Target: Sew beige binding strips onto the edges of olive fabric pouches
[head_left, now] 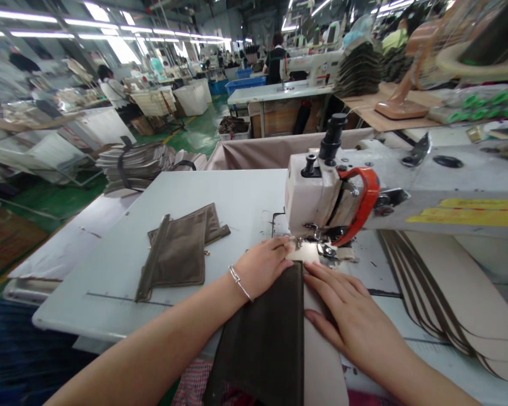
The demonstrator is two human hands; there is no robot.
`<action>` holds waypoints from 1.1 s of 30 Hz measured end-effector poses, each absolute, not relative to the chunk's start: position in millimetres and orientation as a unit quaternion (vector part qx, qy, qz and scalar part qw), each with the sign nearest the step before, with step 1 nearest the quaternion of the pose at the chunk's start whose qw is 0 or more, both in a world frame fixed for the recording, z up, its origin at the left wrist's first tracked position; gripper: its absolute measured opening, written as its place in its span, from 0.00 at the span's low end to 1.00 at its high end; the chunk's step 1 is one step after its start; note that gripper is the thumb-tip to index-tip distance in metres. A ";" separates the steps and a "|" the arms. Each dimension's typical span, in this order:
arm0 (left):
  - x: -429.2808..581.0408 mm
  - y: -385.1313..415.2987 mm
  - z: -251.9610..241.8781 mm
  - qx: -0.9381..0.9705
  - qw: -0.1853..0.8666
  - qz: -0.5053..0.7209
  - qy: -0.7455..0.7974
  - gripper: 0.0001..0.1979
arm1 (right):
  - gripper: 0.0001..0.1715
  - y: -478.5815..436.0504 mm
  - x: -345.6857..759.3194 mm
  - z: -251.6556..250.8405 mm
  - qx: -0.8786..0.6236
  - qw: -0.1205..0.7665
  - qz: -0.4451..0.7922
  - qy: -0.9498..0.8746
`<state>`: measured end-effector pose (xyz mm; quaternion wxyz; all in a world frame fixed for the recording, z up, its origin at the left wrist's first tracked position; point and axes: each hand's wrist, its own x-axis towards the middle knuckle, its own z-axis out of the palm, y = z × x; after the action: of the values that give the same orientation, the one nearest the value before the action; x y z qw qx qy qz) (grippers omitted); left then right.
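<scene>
A dark brown fabric panel [266, 332] lies along the front of the sewing machine [313, 197], its far end close to the needle area. Beside it on the right runs a pale beige piece [325, 361]. My left hand [265, 265], with a silver bracelet at the wrist, rests on the dark panel's far end, fingertips near the presser foot. My right hand [338, 304] lies on the beige piece with its fingers spread, just right of the dark panel's edge. Sewn brown pieces [180, 248] lie on the white table to the left.
The white table [110, 287] extends left. Stacked beige and brown flaps [457, 299] lie right of the machine. Bundled pieces [131, 163] sit beyond the table's left edge. A pinkish cloth-lined bin [254, 152] stands behind. Other people and machines are farther off.
</scene>
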<state>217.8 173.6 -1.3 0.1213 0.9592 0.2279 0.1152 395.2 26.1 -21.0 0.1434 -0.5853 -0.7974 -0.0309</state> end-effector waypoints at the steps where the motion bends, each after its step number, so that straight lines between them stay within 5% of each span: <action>1: 217.7 173.5 -2.1 0.960 0.120 0.116 0.227 0.16 | 0.28 27.7 395.6 -20.0 -0.586 0.147 -0.029 -0.797; 6: 217.0 173.2 -1.2 0.956 0.133 0.125 0.232 0.13 | 0.19 45.4 402.1 -17.1 -0.594 0.171 -0.004 -0.786; 18: 238.9 189.6 5.4 0.930 0.165 0.119 0.306 0.04 | 0.27 59.1 401.6 -27.8 -0.597 0.194 -0.032 -0.778; 33: 247.4 187.9 0.2 0.909 0.164 0.147 0.355 0.06 | 0.29 59.7 401.9 -29.2 -0.606 0.177 -0.025 -0.775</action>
<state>247.4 187.9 0.2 0.1641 0.9086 0.3549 0.1469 401.9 59.7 -29.2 0.1772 -0.6065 -0.7747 -0.0250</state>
